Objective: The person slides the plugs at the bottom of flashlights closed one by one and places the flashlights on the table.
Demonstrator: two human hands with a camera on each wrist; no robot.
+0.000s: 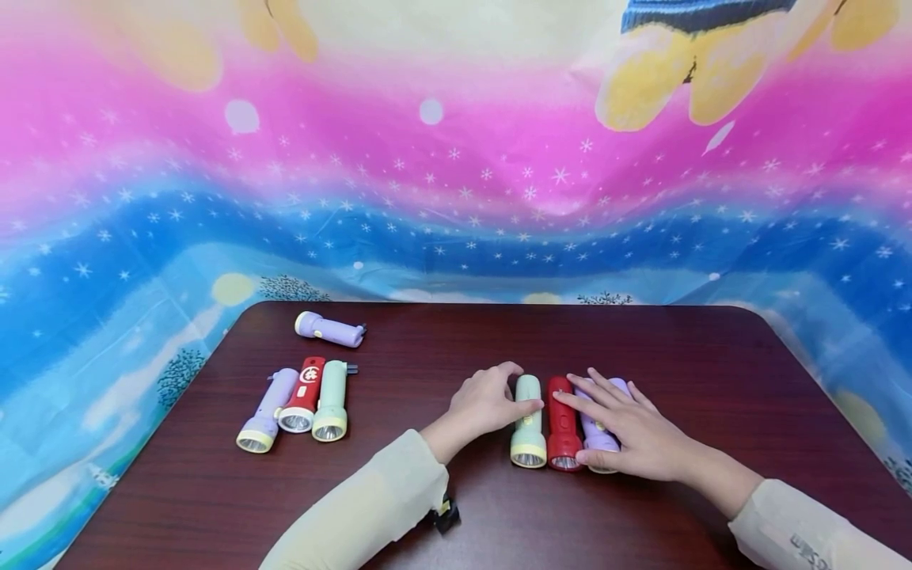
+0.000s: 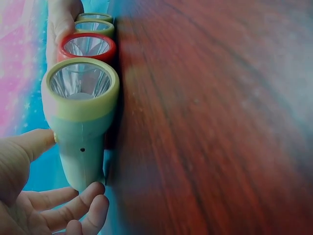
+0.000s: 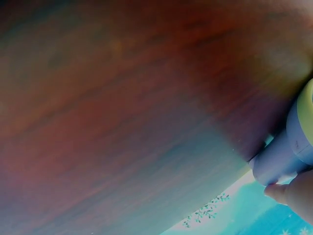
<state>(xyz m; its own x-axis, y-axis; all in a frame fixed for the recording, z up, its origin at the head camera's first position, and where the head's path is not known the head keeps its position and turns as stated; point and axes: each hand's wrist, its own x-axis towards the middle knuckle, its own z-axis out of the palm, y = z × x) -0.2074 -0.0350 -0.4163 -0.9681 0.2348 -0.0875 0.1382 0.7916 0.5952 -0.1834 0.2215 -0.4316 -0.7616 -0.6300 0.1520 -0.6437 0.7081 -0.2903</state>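
Note:
A pale green flashlight (image 1: 528, 419), a red flashlight (image 1: 563, 427) and purple flashlight bodies (image 1: 597, 431) lie side by side, lenses toward me. My left hand (image 1: 488, 402) is at the green one's left side. Its thumb touches the body and its loosely bent fingers are near the tail, as the left wrist view shows. My right hand (image 1: 641, 431) spreads over the purple part of the row, fingertips reaching the red one. Beyond the red head, the left wrist view has two yellow-rimmed heads (image 2: 94, 27). A finger touches a purple flashlight (image 3: 279, 156) in the right wrist view.
At the left of the dark wooden table (image 1: 427, 348) lie another purple flashlight (image 1: 267, 412), a red one with a white emblem (image 1: 302, 396) and a green one (image 1: 331, 404). A further purple flashlight (image 1: 331, 329) lies crosswise behind them. A patterned cloth (image 1: 456, 174) hangs beyond the table.

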